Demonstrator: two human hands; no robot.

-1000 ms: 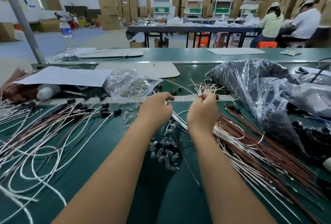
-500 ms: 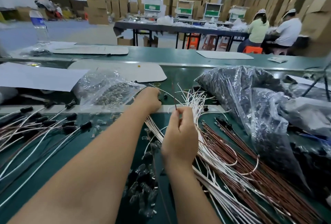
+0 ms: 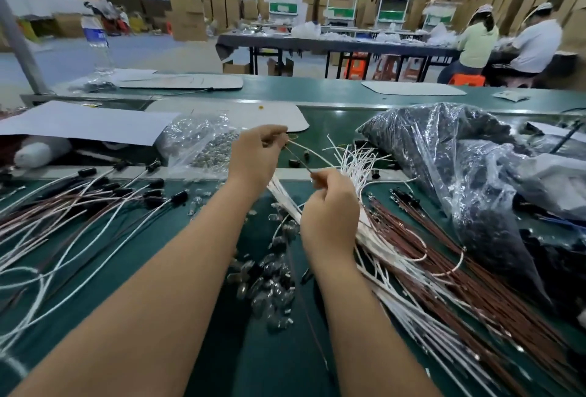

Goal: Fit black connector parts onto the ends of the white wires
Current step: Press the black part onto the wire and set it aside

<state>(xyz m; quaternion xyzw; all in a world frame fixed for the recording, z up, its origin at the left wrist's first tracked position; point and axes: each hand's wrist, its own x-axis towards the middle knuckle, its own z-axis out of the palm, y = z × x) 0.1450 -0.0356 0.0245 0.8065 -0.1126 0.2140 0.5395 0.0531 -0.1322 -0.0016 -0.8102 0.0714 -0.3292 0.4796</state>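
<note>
My left hand (image 3: 257, 155) is raised above the bench's inner ledge and pinches the end of a white wire (image 3: 312, 153) that slants down to the right. My right hand (image 3: 329, 206) pinches a thin dark wire just above the bundle of bare white wires (image 3: 355, 158), whose ends fan out beyond it. Loose black connector parts (image 3: 296, 162) lie on the ledge between the hands. Finished wires tipped with black connectors (image 3: 152, 193) lie spread at the left. I cannot make out a connector in either hand.
A pile of brown wires (image 3: 444, 250) lies at the right beside a plastic bag of black parts (image 3: 444, 155). A clear bag of small metal pieces (image 3: 196, 146) sits behind my left hand. Small clear pieces (image 3: 269, 289) are scattered between my forearms.
My left hand has drawn back from the bag of metal pieces and risen, now pinching a white wire's end. My right hand has stayed at the white bundle.
</note>
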